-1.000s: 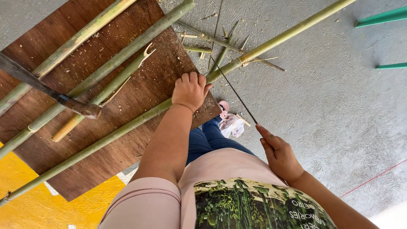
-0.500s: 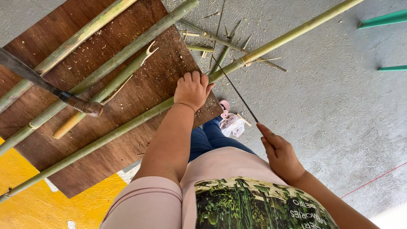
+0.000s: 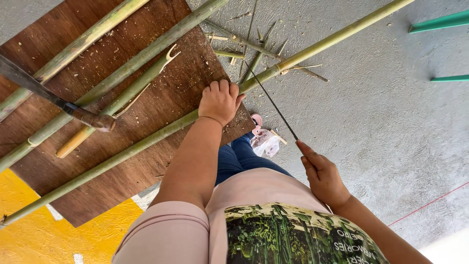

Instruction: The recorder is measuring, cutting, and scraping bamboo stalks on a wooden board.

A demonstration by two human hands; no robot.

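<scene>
My left hand (image 3: 221, 100) grips a long green bamboo pole (image 3: 322, 45) that lies across the edge of a brown wooden board (image 3: 161, 98). My right hand (image 3: 322, 175) holds the near end of a thin dark saw blade (image 3: 271, 100), whose far end rests against the pole just right of my left hand. The pole runs from the lower left to the upper right over the concrete floor.
Two more bamboo poles (image 3: 141, 54) and a split shorter piece (image 3: 122, 100) lie on the board, with a dark-bladed knife with a wooden handle (image 3: 58, 101). Bamboo offcuts (image 3: 254, 46) litter the floor. My pink sandal (image 3: 257, 122) is below; green bars (image 3: 439, 22) are at right.
The right hand and the thin blade have shifted slightly along the cut. My left hand keeps its hold on the pole.
</scene>
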